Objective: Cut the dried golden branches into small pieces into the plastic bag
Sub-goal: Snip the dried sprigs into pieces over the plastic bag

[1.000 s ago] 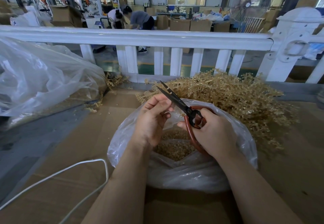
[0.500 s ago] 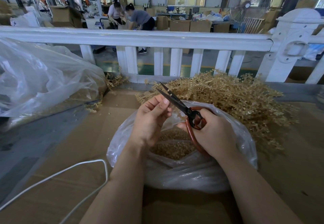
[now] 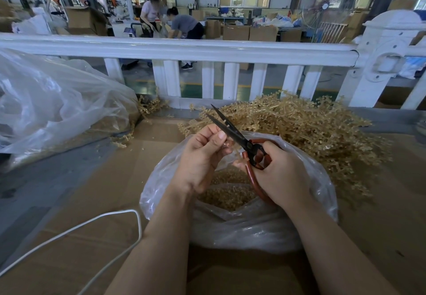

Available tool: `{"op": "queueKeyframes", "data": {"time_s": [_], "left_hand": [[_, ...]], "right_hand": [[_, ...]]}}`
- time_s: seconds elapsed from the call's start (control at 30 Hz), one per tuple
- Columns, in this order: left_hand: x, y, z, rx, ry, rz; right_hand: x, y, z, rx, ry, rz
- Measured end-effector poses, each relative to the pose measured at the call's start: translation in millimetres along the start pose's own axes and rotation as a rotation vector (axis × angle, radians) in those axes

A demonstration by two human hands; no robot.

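A heap of dried golden branches (image 3: 306, 131) lies on the cardboard behind an open clear plastic bag (image 3: 244, 227) holding cut golden pieces (image 3: 227, 193). Above the bag's mouth, my right hand (image 3: 281, 174) grips the red handles of black scissors (image 3: 232, 133), whose blades are slightly parted and point up to the left. My left hand (image 3: 201, 158) pinches a small golden branch piece (image 3: 228, 143) beside the blades; most of that piece is hidden by my fingers.
A big crumpled clear bag (image 3: 53, 110) with golden scraps lies at the left. A white cable (image 3: 76, 230) loops over the cardboard table (image 3: 92, 202) at lower left. A white railing (image 3: 207, 50) runs behind the heap. Two people bend over boxes far beyond.
The scissors' blades have parted slightly. My left hand's fingers have shifted closer to the blades. The people in the background have moved.
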State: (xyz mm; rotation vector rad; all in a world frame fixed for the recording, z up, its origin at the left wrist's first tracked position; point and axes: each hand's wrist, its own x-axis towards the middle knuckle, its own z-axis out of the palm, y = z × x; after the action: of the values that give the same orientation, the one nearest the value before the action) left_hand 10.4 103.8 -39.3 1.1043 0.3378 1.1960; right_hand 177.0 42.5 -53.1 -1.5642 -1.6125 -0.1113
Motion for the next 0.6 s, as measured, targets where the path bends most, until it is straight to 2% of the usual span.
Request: {"op": "queueKeyframes", "data": {"time_s": [0.2,0.43,0.6], "left_hand": [[0.1,2.0,0.3,-0.051,0.046,0.018],[-1.1,1.4,1.4,0.024,0.125,0.076],[-1.0,2.3,1.0,0.017,0.145,0.053]], "right_hand": [[0.9,2.2,1.3,-0.013,-0.012,0.021],[0.6,3.5,3.0,-0.058,0.012,0.008],[0.4,3.0,2.8,-0.059,0.007,0.006]]}}
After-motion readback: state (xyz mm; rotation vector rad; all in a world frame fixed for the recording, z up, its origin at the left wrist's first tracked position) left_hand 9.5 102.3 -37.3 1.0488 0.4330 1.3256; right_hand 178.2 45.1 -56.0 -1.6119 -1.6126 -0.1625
